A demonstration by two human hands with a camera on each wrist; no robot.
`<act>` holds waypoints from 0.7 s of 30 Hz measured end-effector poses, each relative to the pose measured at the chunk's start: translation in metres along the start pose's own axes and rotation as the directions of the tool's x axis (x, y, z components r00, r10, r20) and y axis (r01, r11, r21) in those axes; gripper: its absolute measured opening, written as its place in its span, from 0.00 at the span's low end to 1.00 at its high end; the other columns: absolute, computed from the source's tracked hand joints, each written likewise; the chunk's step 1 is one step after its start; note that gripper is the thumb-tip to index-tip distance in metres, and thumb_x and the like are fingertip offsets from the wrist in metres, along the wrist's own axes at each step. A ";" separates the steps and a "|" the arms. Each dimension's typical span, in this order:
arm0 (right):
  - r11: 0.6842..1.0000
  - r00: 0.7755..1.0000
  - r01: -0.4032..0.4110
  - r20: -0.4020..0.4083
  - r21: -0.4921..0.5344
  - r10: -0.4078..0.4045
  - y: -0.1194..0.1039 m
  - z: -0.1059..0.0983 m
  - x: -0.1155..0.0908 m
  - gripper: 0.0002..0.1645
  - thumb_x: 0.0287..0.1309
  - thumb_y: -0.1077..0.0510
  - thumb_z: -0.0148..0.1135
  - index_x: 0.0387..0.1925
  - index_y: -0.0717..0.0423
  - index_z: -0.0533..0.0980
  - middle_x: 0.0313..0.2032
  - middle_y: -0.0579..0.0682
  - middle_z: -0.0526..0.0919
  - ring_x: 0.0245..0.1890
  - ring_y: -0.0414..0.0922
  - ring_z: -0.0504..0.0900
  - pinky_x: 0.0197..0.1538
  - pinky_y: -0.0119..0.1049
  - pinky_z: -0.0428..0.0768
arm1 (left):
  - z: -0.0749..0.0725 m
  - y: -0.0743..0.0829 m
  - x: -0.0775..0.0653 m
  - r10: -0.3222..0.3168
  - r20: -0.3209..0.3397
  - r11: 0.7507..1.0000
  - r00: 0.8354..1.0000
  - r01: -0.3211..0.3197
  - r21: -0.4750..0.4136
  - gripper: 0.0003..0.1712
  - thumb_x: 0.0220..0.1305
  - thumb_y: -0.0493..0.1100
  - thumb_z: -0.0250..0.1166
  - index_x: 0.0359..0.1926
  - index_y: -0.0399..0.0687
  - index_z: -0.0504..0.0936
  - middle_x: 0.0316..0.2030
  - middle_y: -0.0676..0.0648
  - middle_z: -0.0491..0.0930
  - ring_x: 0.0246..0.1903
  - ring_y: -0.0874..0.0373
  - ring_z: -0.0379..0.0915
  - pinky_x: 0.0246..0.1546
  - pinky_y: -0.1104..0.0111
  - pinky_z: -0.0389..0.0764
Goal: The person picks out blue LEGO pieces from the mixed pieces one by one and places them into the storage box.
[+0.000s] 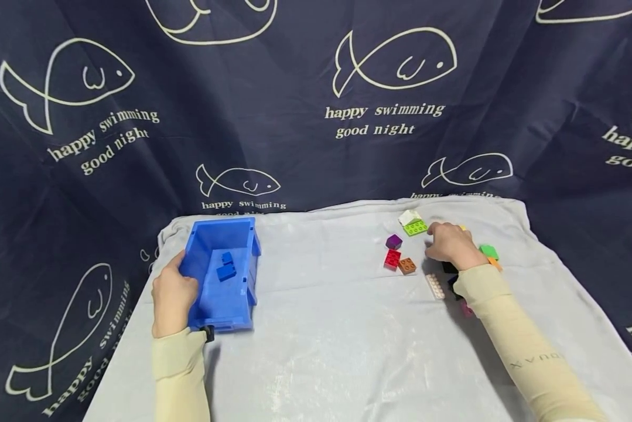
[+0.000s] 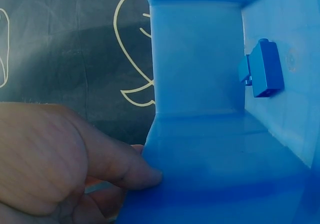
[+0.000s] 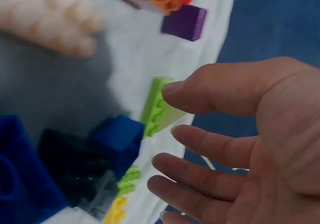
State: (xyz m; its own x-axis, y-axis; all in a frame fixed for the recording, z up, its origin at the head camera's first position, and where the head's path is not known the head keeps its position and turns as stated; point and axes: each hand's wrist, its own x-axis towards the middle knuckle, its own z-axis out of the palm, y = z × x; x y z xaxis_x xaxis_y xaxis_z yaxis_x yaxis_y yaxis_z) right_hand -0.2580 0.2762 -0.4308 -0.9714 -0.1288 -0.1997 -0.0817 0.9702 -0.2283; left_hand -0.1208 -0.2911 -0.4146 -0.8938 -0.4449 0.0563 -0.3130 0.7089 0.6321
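Note:
My left hand [image 1: 173,296] grips the left wall of a blue plastic bin [image 1: 218,308], thumb on the inner side. Two blue toy bricks [image 1: 226,272] lie on the bin's floor, seen larger as a blue brick [image 2: 267,70] in the left wrist view. Over a group of bricks at the right, my right hand [image 1: 454,243] hovers with fingers apart and nothing between them. Close to its fingertips in the right wrist view are a dark blue brick [image 3: 120,140], a black brick [image 3: 72,159] and a lime green brick [image 3: 153,104]. The forearm partly hides the group.
Left of the right hand lie a white brick [image 1: 409,217], a purple brick [image 1: 393,241], a red brick [image 1: 392,259] and a brown brick [image 1: 407,266]. A pale pink brick [image 1: 434,286] sits nearer. Green [image 1: 488,252] and magenta bricks [image 1: 467,309] flank the sleeve. A dark fish-print curtain [image 1: 305,158] hangs behind.

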 end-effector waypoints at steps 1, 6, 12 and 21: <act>1.000 1.000 -0.001 0.007 -0.012 0.001 0.002 0.002 0.002 0.35 0.54 0.57 0.68 0.62 0.70 0.74 0.58 0.73 0.78 0.57 0.72 0.75 0.56 0.70 0.67 | 0.000 0.000 0.000 -0.003 0.002 1.000 1.000 0.003 -0.002 0.42 0.56 0.29 0.47 0.76 0.39 0.67 0.68 0.26 0.70 0.65 0.24 0.66 0.62 0.35 0.68; 1.000 0.999 0.006 0.046 -0.016 -0.005 0.011 0.012 0.009 0.35 0.52 0.59 0.68 0.62 0.71 0.74 0.58 0.72 0.79 0.57 0.70 0.76 0.56 0.70 0.68 | -0.001 -0.001 0.000 0.004 0.002 1.000 1.000 -0.004 -0.005 0.42 0.56 0.29 0.48 0.75 0.38 0.67 0.67 0.26 0.70 0.65 0.24 0.66 0.62 0.35 0.68; 0.999 0.998 0.032 0.056 -0.031 -0.030 0.013 0.018 0.011 0.31 0.51 0.62 0.66 0.58 0.71 0.77 0.54 0.71 0.82 0.50 0.64 0.80 0.53 0.67 0.74 | 0.000 -0.002 0.001 0.013 -0.001 1.000 1.000 -0.013 -0.001 0.42 0.55 0.28 0.48 0.75 0.37 0.68 0.66 0.25 0.71 0.64 0.23 0.67 0.61 0.34 0.68; 0.997 0.996 0.066 0.059 -0.046 -0.063 0.017 0.022 0.016 0.23 0.52 0.66 0.65 0.51 0.69 0.78 0.48 0.67 0.83 0.43 0.59 0.79 0.47 0.59 0.78 | -0.001 -0.003 0.000 0.010 -0.011 1.000 1.000 -0.010 -0.005 0.42 0.56 0.29 0.47 0.75 0.38 0.68 0.65 0.24 0.71 0.63 0.23 0.68 0.61 0.35 0.69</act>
State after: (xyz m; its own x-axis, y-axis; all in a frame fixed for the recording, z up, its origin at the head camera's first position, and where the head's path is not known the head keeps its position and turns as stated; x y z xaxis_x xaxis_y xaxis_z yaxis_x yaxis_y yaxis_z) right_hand -0.2702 0.2860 -0.4585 -0.9493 -0.2019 -0.2408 -0.1559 0.9680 -0.1967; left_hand -0.1195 -0.2936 -0.4160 -0.8935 -0.4434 0.0708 -0.3022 0.7104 0.6357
